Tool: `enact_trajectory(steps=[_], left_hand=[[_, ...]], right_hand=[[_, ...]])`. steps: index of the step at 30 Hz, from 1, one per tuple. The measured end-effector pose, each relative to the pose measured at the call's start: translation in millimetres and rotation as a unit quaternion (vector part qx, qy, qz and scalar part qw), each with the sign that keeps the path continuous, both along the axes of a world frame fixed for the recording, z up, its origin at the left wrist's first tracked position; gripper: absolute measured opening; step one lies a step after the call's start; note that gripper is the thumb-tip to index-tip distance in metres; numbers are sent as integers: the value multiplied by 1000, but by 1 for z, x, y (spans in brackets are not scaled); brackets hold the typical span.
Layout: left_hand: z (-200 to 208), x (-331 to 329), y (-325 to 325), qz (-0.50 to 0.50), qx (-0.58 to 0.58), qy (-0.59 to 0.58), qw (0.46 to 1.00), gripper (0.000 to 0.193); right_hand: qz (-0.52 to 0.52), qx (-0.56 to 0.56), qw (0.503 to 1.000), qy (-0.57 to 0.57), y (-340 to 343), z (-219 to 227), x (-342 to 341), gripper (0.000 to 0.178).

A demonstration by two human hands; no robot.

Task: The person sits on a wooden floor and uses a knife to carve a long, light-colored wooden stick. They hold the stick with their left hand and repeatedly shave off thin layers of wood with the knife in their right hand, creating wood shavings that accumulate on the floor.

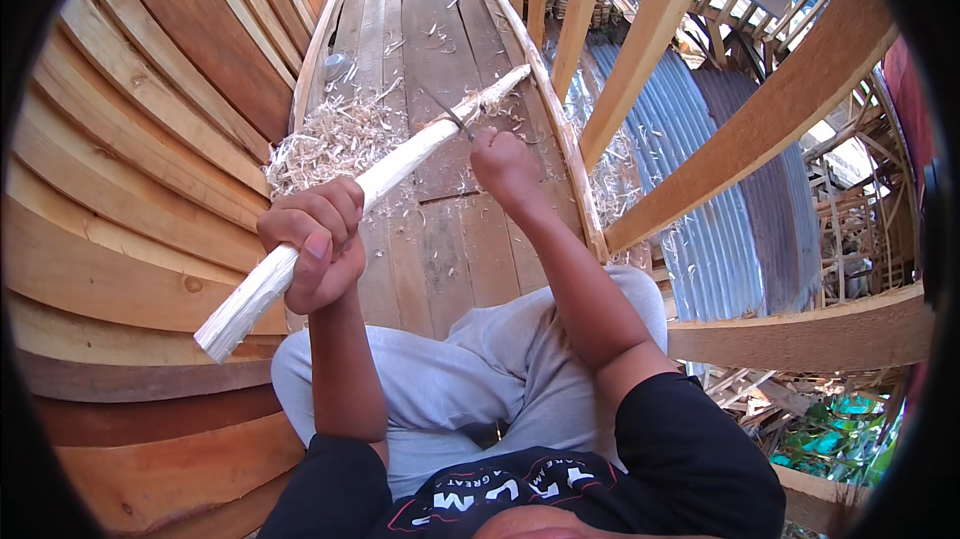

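Observation:
A pale, peeled wooden pole (pixel 405 161) slants across in front of me, from the lower left up to the right. Around its nearer part my left hand (pixel 318 239) is wrapped, fingers closed, with the pole's thick cut end sticking out below. My right hand (pixel 500 167) is closed on a knife (pixel 455 120) whose thin dark blade lies across the pole near its far end. Most of the knife's handle is hidden inside my fist. The pole's far tip comes close to the wooden rail at the right edge of the floor.
A heap of wood shavings (pixel 335 144) lies on the plank floor (pixel 440 249) beside the pole, with loose curls scattered around. A plank wall (pixel 140 179) rises at my left. Wooden balusters (pixel 655 34) stand at the right, with corrugated metal roofing (pixel 700 209) beyond and below them.

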State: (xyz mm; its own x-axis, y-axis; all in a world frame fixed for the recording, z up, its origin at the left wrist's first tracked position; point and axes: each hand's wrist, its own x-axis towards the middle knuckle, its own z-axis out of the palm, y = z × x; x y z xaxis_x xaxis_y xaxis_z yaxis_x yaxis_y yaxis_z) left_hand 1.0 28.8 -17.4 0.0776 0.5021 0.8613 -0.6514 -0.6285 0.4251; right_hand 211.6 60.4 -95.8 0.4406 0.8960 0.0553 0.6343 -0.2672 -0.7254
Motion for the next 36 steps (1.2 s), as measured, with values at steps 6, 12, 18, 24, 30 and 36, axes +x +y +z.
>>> enact_trajectory(steps=[6, 12, 18, 24, 30, 36], left_hand=[[-8, -11, 0, 15, -30, -7, 999, 29], [-7, -14, 6, 8, -20, -21, 1000, 30], [-7, -8, 3, 11, -23, -9, 1000, 29], [-6, 5, -1, 5, -7, 12, 1000, 29], [-7, -7, 3, 23, -22, -19, 999, 30], [-7, 4, 6, 18, -12, -15, 1000, 30]], right_hand=[[119, 9, 993, 4, -14, 13, -34, 56], [78, 24, 996, 25, -27, 29, -49, 58], [33, 34, 999, 10, -1, 9, -21, 57], [-1, 25, 1000, -5, 8, -16, -5, 58], [74, 24, 997, 8, -18, 19, -40, 58], [-34, 59, 997, 20, 7, -23, -13, 58]])
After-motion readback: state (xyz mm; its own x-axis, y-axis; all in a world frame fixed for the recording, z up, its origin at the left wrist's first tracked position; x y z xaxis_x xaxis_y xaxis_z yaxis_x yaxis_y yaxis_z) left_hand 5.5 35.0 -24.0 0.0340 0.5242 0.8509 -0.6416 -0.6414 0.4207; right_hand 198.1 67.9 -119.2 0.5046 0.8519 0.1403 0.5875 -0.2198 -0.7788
